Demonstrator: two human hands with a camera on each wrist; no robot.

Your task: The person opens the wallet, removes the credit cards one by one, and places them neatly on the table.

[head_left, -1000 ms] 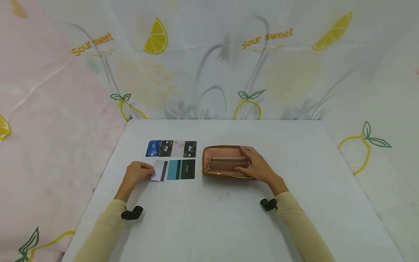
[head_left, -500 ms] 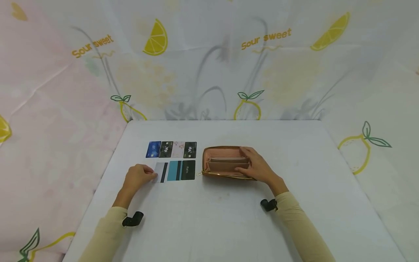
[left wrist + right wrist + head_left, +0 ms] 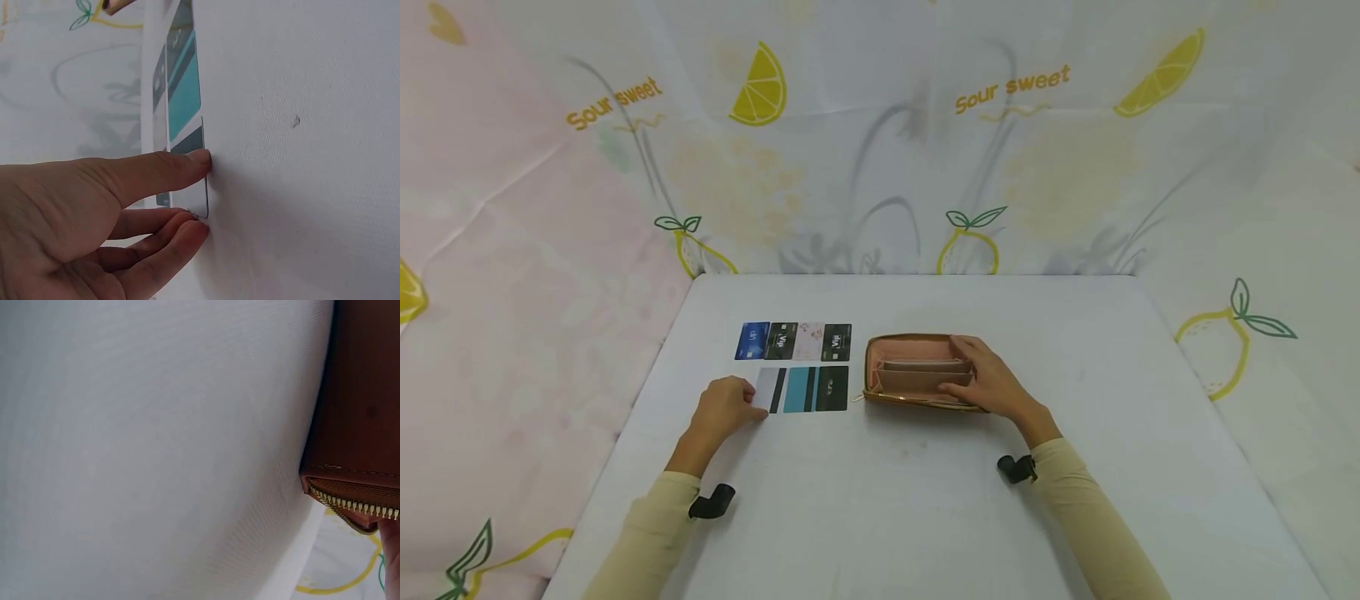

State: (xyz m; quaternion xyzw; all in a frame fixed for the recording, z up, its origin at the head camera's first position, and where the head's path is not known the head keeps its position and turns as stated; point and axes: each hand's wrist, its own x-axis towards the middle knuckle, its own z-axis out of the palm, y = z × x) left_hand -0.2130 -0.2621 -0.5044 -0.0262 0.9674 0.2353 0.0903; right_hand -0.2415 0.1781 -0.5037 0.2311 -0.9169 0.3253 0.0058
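My left hand (image 3: 724, 408) touches a white card (image 3: 767, 383) with a dark stripe, which lies flat on the table. In the left wrist view, the thumb rests at the card's near edge and the other fingertips are by its corner. A teal striped card (image 3: 797, 389) and a dark green card (image 3: 832, 389) continue that row to the right. My right hand (image 3: 992, 379) grips the right end of an unzipped brown wallet (image 3: 917, 387), thumb inside over the front divider, fingers at the back wall. The right wrist view shows mostly the wallet's outer side (image 3: 369, 394) and gold zipper.
Behind the front cards lies a second row: a blue card (image 3: 752, 342), a black card (image 3: 781, 342), a pale floral card (image 3: 809, 342) and another black card (image 3: 837, 342). The white table (image 3: 880, 508) ends at a lemon-print cloth (image 3: 850, 167) at the back.
The white card has slid slightly right and straightened beside the teal card. My left thumb has shifted to its near edge and the fingers have spread. The right hand and wallet stay put.
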